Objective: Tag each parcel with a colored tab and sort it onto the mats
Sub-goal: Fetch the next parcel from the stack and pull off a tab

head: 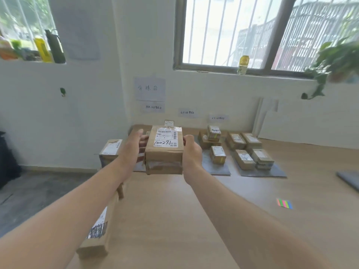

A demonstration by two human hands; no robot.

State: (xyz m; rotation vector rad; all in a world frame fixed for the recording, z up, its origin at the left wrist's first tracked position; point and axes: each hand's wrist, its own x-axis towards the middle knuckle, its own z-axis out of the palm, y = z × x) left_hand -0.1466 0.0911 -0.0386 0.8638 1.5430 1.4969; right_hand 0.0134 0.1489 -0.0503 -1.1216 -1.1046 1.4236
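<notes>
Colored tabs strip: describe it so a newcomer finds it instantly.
Look at the long wooden table below the barred window. On its right side, nearer than the grey mats, lies the colored tabs strip. It alone is flat and rainbow-striped, unlike the brown parcels.

White wall [97, 113]; barred window [233, 32]; wooden table [174, 220]; daylight.

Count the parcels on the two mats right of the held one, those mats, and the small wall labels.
Parcels: 7
Mats: 2
Small labels: 3
Total: 12
</notes>
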